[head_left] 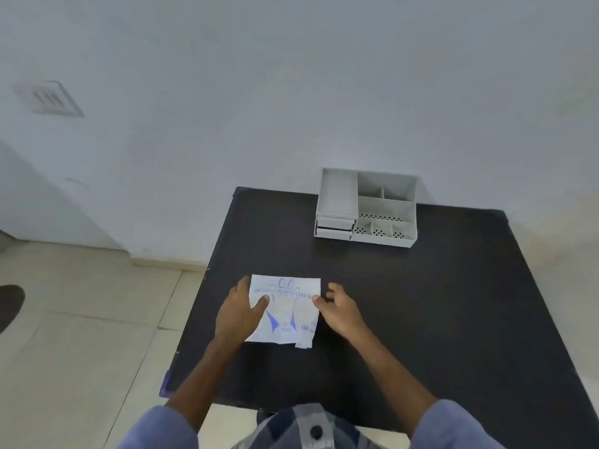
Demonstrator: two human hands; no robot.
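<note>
A flat white packet of disposable polyethylene gloves (285,311), printed in blue, lies on the black table (421,303) near its left side. My left hand (238,314) grips the packet's left edge, thumb on top. My right hand (338,307) is at the packet's right edge, its thumb tip touching the upper right part; its fingers curl loosely beside the packet. Whether the right fingers pinch the edge is unclear.
A white desk organiser (366,207) with several empty compartments and small drawers stands at the table's back edge, against the wall. Tiled floor (81,335) lies left of the table. A dark object (9,303) shows at the far left.
</note>
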